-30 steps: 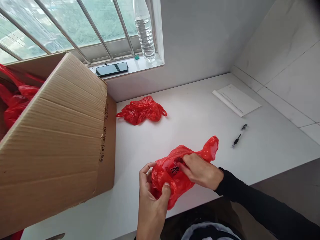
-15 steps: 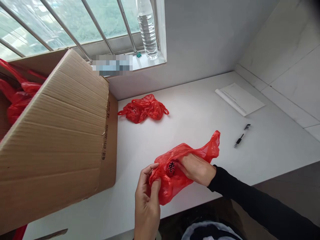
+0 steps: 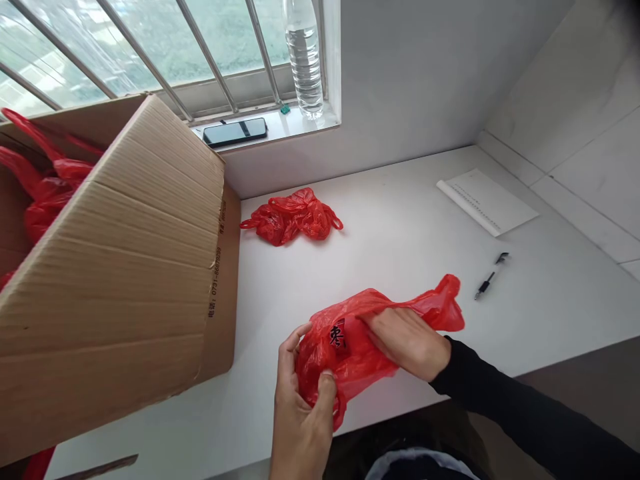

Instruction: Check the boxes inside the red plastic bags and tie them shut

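A thin red plastic bag (image 3: 363, 303) lies spread over the near part of the white table. My left hand (image 3: 306, 407) is closed around the bag's left end, with the thumb on top and the fingers behind. Through the bag's opening, my right hand (image 3: 413, 340) reaches inside from the right; its fingertips are hidden by the plastic. Within the bag, to the left of my right fingers, a red packet with a black printed character (image 3: 338, 335) shows. The bag's handle end sticks out to the right above my right wrist.
A large open cardboard box (image 3: 165, 293) with red bags inside stands at left. Crumpled red plastic bags (image 3: 300, 217) lie toward the wall. A booklet (image 3: 493, 200) and a pen (image 3: 491, 277) are at right. On the windowsill are a phone (image 3: 235, 132) and a water bottle (image 3: 306, 70).
My right hand has moved a little to the right inside the bag, and the bag's right end has shifted with it. My left thumb has moved lower on the bag.
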A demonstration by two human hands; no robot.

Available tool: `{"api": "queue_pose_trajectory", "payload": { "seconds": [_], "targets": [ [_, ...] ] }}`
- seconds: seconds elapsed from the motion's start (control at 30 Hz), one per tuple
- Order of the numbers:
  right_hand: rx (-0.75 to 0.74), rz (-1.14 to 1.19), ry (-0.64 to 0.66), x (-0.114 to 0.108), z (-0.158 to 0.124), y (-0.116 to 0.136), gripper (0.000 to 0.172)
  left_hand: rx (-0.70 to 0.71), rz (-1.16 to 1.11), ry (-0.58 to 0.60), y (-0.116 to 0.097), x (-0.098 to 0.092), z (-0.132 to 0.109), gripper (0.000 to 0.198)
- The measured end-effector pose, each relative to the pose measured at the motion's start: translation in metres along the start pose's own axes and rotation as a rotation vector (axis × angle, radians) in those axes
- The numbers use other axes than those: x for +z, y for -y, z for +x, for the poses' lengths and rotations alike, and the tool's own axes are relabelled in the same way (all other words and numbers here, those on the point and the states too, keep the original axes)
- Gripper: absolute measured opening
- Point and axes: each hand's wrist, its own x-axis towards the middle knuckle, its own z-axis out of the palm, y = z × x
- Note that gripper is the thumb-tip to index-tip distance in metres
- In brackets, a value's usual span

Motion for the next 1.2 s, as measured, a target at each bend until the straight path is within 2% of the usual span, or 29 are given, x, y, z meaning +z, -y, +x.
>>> {"api": "queue_pose_trajectory", "payload": {
  "seconds": [0.13, 0.27, 0.33, 0.47, 0.53, 0.63, 0.8, 1.03, 1.2],
  "targets": [
    [-0.078, -0.042, -0.078, 0.02, -0.022, -0.014, 0.039, -0.009, -0.025, -0.049, 0.0, 0.001, -0.002, 0.041],
    [-0.111, -0.069, -0.131, 0.03, -0.028, -0.016, 0.047, -0.022, -0.048, -0.054, -0.005, 0.003, -0.002, 0.036],
    [-0.099, -0.083, -0.106, 0.027, -0.023, -0.012, 0.043, -0.017, -0.061, -0.029, -0.007, 0.003, -0.002, 0.039],
    [-0.024, -0.115, -0.016, 0.012, -0.006, 0.0, 0.018, 0.005, -0.047, -0.013, -0.007, 0.004, -0.001, 0.049],
    [-0.002, -0.123, 0.026, 0.004, 0.001, 0.004, 0.013, 0.005, -0.028, 0.017, -0.005, 0.003, 0.0, 0.053],
    [0.031, -0.156, 0.069, -0.006, 0.004, 0.007, 0.015, 0.004, -0.015, 0.065, -0.001, -0.001, 0.002, 0.057],
    [0.125, -0.243, 0.115, -0.019, 0.003, 0.004, 0.027, -0.03, -0.023, 0.065, 0.004, -0.006, 0.003, 0.056],
    [0.128, -0.227, 0.096, -0.017, 0.006, -0.003, 0.02, -0.03, -0.018, 0.049, -0.006, 0.002, 0.002, 0.054],
    [0.155, -0.232, 0.084, -0.018, 0.002, 0.0, 0.025, -0.019, -0.024, 0.07, -0.003, 0.002, 0.004, 0.061]
  ]
}}
